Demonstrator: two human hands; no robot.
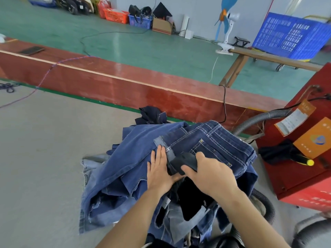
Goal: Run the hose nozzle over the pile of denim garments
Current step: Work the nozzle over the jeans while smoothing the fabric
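One denim pile (143, 169) on the bench (44, 140): left hand (159, 169) flat on it, right hand (211, 172) gripping one black nozzle (184, 161).

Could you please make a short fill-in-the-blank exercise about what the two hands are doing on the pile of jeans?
1. The right hand grips the black ____ over the denim pile.
2. The left hand lies ____ on the denim, fingers straight.
3. The grey hose leads to a ____ machine on the right.

Missing words: nozzle; flat; red
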